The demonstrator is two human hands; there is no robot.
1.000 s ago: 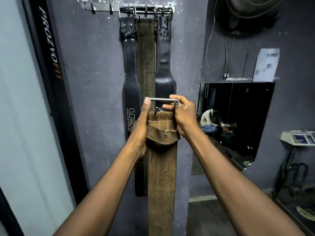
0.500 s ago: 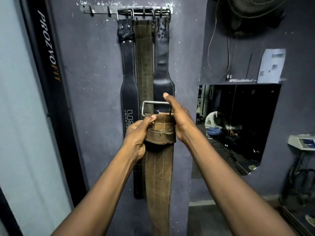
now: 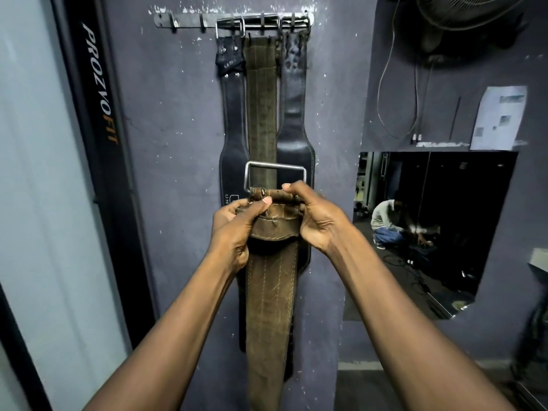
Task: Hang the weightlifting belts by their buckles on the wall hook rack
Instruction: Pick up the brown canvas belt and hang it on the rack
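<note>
The left hand (image 3: 234, 229) and right hand (image 3: 317, 221) clutch the brown leather belt (image 3: 269, 292) below the metal hook rack (image 3: 189, 21), so its unheld steel buckle (image 3: 275, 165) may flop and miss.

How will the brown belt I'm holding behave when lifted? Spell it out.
Probably fairly stiff: the brown belt hangs flat and untwisted below the left hand and right hand. Likely heavy for its size, given thick stitched leather and a metal buckle. That buckle stands free above both hands and may pivot when raised.
</note>
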